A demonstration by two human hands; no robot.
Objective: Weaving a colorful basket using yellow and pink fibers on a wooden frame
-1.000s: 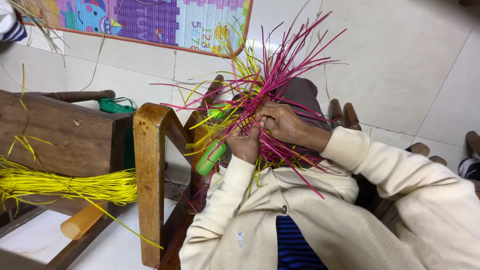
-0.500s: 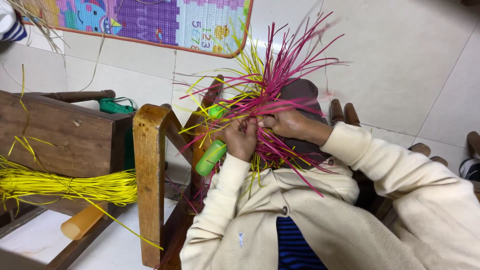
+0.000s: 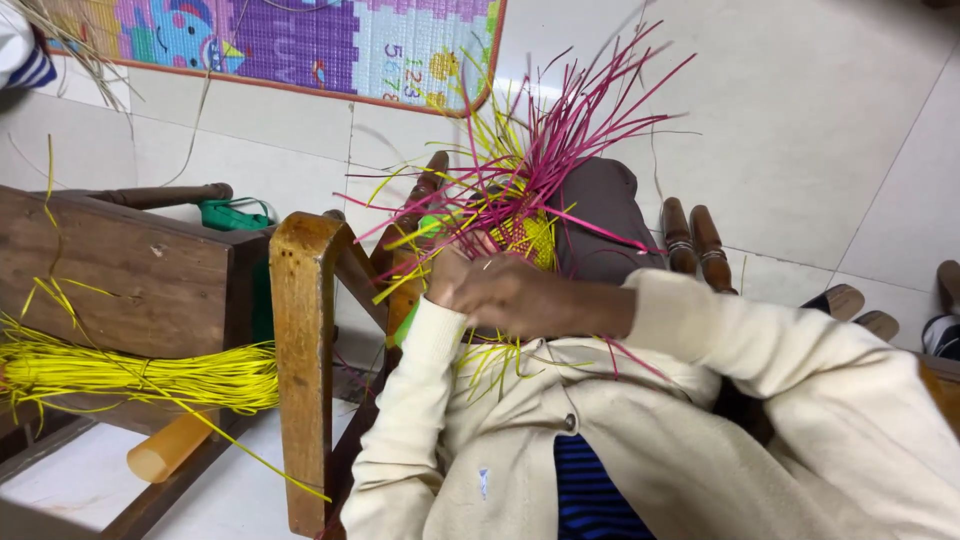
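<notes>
My left hand (image 3: 447,282) and my right hand (image 3: 525,297) meet close in front of my chest, both in cream sleeves. The fingers are closed on a small woven piece (image 3: 531,236) of yellow strips. Long loose pink strips (image 3: 590,120) and some yellow ones fan up and out from it. My right hand lies partly over the left. A green tool (image 3: 429,226) shows just behind the left hand, mostly hidden. The work rests above my dark-clothed knee (image 3: 600,215).
A wooden chair post (image 3: 301,350) stands right beside my left arm. Further left are a wooden bench (image 3: 120,270), a bundle of yellow strips (image 3: 130,375) and an amber cylinder (image 3: 168,447). A colourful foam mat (image 3: 300,40) lies on the tiled floor; turned wooden legs (image 3: 695,235) and shoes (image 3: 862,300) are at right.
My hands have drawn together and a little lower, the right sliding over the left. The fan of strips has tipped more upright, and the green tool is now mostly covered.
</notes>
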